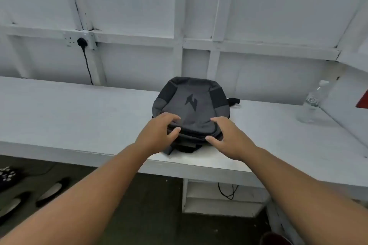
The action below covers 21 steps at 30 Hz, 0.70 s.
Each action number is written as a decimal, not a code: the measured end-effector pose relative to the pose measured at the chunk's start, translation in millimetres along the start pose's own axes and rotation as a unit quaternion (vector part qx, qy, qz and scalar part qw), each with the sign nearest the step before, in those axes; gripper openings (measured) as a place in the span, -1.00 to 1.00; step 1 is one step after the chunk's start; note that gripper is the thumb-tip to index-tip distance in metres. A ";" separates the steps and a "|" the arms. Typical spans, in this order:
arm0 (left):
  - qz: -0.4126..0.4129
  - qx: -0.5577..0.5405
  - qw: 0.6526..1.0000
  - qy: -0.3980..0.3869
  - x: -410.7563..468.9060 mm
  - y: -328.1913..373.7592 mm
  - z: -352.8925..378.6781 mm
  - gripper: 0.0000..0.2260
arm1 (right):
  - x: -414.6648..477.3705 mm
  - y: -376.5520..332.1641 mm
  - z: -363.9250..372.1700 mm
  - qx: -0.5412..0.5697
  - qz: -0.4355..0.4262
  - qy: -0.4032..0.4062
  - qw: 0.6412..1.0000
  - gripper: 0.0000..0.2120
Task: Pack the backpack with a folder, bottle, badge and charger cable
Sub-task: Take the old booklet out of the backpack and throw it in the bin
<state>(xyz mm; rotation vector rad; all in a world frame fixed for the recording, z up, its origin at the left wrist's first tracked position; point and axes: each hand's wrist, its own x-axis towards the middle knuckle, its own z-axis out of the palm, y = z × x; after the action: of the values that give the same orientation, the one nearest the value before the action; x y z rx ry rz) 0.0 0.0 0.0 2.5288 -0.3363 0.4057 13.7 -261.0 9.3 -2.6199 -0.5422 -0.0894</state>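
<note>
A grey and black backpack (191, 105) lies flat on the white bench (79, 117), its front face up with a dark logo. My left hand (157, 135) rests on its near left edge with fingers spread and curled over the zip seam. My right hand (229, 137) sits at the near right edge, fingers apart and touching the fabric. Neither hand holds anything. A clear plastic bottle (312, 101) with a white cap stands at the far right of the bench. No folder, badge or charger cable shows.
A wall socket with a black plug (82, 42) and its cord hangs at the back left. A red object (363, 99) peeks in at the right edge. Dark shoes (52, 191) lie on the floor at left. A black cable (227, 191) hangs under the bench.
</note>
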 end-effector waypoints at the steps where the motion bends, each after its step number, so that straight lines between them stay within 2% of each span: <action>1: 0.001 -0.007 1.000 0.002 7.9 -6.4 4.1 -0.66 | 9.1 2.6 5.2 0.002 0.003 0.012 1.000 -0.36; 4: -0.008 -0.007 1.000 -0.018 29.0 -25.5 6.7 -0.65 | 34.9 1.8 18.1 0.006 0.020 0.013 1.000 -0.36; 8: 0.022 -0.005 0.999 -0.048 50.6 -43.5 18.3 -0.63 | 56.6 14.4 41.3 0.008 0.035 0.004 0.999 -0.37; 10: 0.034 -0.004 0.998 -0.056 59.3 -51.2 22.7 -0.62 | 65.0 18.9 48.9 -0.002 0.014 -0.004 1.000 -0.46; 12: 0.041 -0.015 0.996 -0.072 64.6 -56.6 27.8 -0.63 | 71.7 24.2 54.0 -0.034 -0.038 0.003 0.999 -0.63; 14: 0.054 -0.024 0.994 -0.087 67.9 -59.3 31.2 -0.64 | 78.2 29.9 54.7 -0.052 -0.095 0.052 0.993 -0.74; 17: 0.069 -0.034 0.993 -0.094 81.3 -62.3 30.1 -0.72 | 94.4 34.1 49.1 -0.048 -0.143 0.122 0.981 -0.80; 21: 0.081 -0.030 0.995 -0.049 108.5 -56.8 15.7 -0.80 | 120.5 26.9 29.0 -0.002 -0.147 0.187 0.971 -0.83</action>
<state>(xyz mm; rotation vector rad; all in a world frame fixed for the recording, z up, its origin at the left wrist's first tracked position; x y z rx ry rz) 121.6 21.2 -1.6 2.4754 -0.5844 0.3282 134.2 -226.5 -9.6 -2.4202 -0.7831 -0.6625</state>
